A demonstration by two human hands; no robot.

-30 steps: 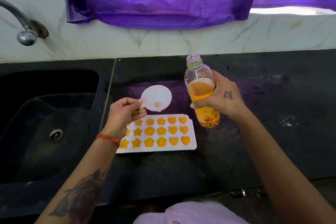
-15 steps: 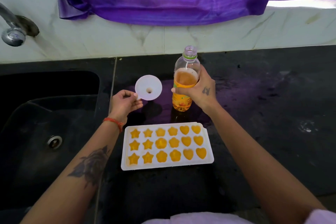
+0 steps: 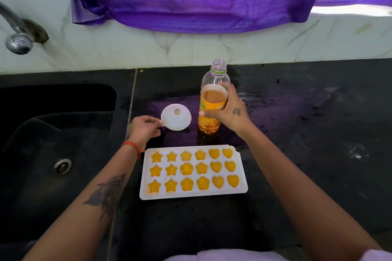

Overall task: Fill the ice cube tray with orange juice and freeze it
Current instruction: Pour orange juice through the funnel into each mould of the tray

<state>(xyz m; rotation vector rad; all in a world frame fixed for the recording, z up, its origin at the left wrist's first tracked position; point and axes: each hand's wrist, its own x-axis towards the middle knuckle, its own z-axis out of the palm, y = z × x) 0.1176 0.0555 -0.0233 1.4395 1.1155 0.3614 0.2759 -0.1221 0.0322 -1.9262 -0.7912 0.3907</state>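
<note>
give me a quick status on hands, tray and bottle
Left hand pinches the white funnel; right hand grips the uncapped juice bottle, upright on the counter. Ice cube tray: all cells hold juice. Nothing blocks the tray.

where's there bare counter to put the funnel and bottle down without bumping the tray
The widest bare patch of black counter lies right of the ice cube tray and bottle, out to the frame's right edge. Another strip runs between the tray's near edge and the person. It is crowded behind the tray, where the left hand holds the funnel and the right hand grips the bottle.
</note>
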